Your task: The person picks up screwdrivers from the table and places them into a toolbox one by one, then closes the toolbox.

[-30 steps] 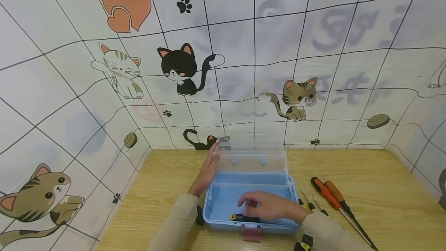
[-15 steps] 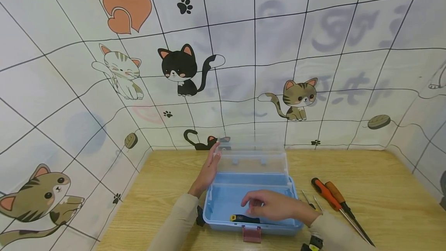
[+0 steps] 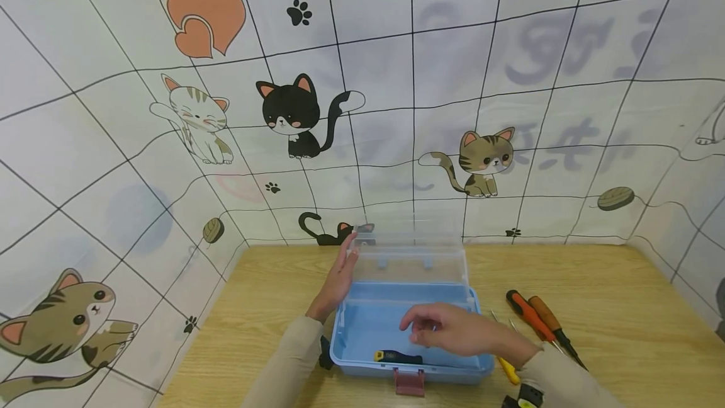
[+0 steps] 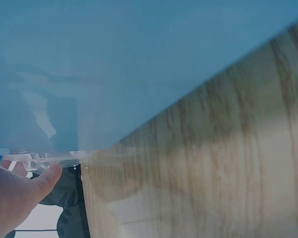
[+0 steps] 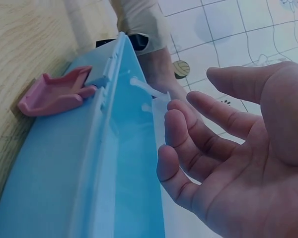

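Note:
A light blue plastic toolbox (image 3: 354, 332) sits on the table with its clear lid (image 3: 410, 266) raised at the back. My left hand (image 3: 337, 276) holds the left edge of that lid; in the left wrist view the thumb (image 4: 47, 181) lies along the clear edge. Inside the box, along the front wall, lies a screwdriver (image 3: 399, 356) with a black and yellow handle. Over the box's right half hovers my right hand (image 3: 453, 330), fingers loosely bent. The right wrist view shows nothing between those fingers (image 5: 181, 163). A dark pink latch (image 3: 410, 381) hangs down at the front.
Right of the box lie an orange-and-black screwdriver (image 3: 529, 313) and a brown-handled one (image 3: 546, 315). A yellow-handled tool (image 3: 508, 370) shows partly beneath my right forearm. Behind the wooden table (image 3: 612, 307) rises a wall covering (image 3: 385, 137) printed with cats.
My right hand has drifted up and to the right, away from the screwdriver in the box. Its forearm uncovers the yellow handle. The left hand keeps its place at the lid.

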Demonstrator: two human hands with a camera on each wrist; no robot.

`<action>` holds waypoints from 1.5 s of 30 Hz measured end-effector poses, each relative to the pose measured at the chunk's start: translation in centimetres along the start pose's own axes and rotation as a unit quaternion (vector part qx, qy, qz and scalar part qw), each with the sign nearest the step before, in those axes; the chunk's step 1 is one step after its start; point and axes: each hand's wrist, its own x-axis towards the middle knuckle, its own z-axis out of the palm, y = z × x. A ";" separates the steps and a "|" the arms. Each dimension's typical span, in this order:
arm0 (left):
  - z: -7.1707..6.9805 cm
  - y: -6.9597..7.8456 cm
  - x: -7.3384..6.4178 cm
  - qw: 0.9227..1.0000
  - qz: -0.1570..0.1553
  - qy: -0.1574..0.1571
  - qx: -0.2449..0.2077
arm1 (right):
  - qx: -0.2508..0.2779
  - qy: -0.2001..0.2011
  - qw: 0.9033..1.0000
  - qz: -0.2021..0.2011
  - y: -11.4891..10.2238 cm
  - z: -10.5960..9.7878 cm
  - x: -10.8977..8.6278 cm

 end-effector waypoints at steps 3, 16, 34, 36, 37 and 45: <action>-0.1 0.1 0.0 1.000 -0.007 -0.002 0.001 | -0.012 0.005 1.000 -0.003 -0.2 -0.3 -0.3; -0.6 3.2 -1.1 0.999 -0.011 -0.033 -0.014 | -0.014 0.037 0.999 0.010 -0.4 -1.8 -2.3; 0.0 0.3 -0.1 1.000 0.000 -0.002 -0.006 | -0.008 0.090 0.996 0.005 0.2 -4.3 -5.8; 0.0 0.3 -0.2 1.000 0.000 -0.001 -0.004 | -0.010 0.102 0.995 0.012 0.3 -4.6 -6.3; 0.0 0.3 -0.2 1.000 0.000 0.000 0.000 | -0.008 0.107 0.994 0.018 0.4 -4.8 -6.6; 0.0 0.2 -0.1 1.000 -0.011 0.002 0.005 | -0.039 0.139 0.988 0.057 1.2 -6.4 -8.6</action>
